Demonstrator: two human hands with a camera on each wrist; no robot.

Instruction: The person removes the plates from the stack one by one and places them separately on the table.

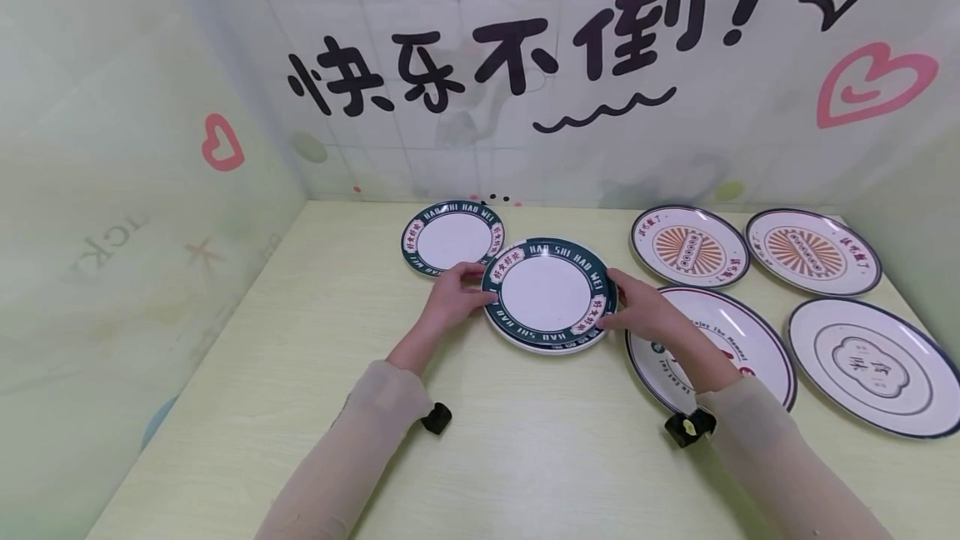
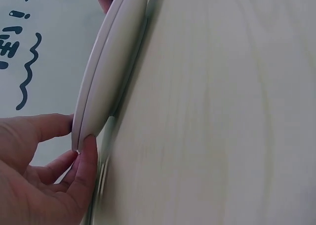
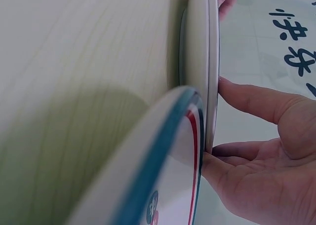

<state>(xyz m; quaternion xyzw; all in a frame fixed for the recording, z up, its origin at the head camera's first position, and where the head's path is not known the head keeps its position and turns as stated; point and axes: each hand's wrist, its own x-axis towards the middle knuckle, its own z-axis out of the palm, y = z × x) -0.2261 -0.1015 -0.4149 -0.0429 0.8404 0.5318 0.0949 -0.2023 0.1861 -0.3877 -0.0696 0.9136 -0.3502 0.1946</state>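
Observation:
A stack of two plates with a green, lettered rim on the top one is held between both hands, low over the table. My left hand pinches its left edge; in the left wrist view the thumb and fingers lie on opposite faces of the two rims. On the other side, my right hand grips the right edge, thumb and fingers also spanning both rims in the right wrist view. Another green-rimmed plate lies just behind the left hand. Under the right wrist lies a large plate with a red and dark rim.
Two plates with orange sunburst prints, a left one and a right one, lie at the back right. A large plate with grey line patterns lies at the right. A printed backdrop stands behind the pale wooden table.

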